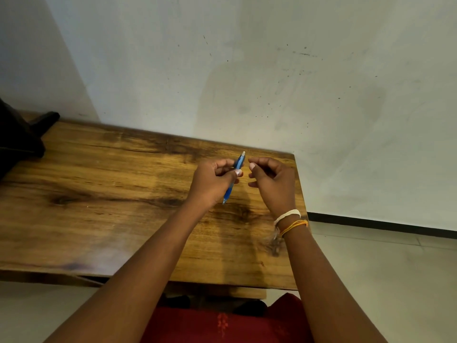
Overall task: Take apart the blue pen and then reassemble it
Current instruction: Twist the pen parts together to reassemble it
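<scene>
Looking forward and down from head height, wide-angle, onto a wooden table standing against a pale wall. Taking in both forearms coming up from 6 o'clock, with the left hand and the right hand sitting just right of centre, fairly near the lens. Catching floor at 4 o'clock and a dark object at 9 o'clock. Working alone, sharing nothing with a second view.
</scene>
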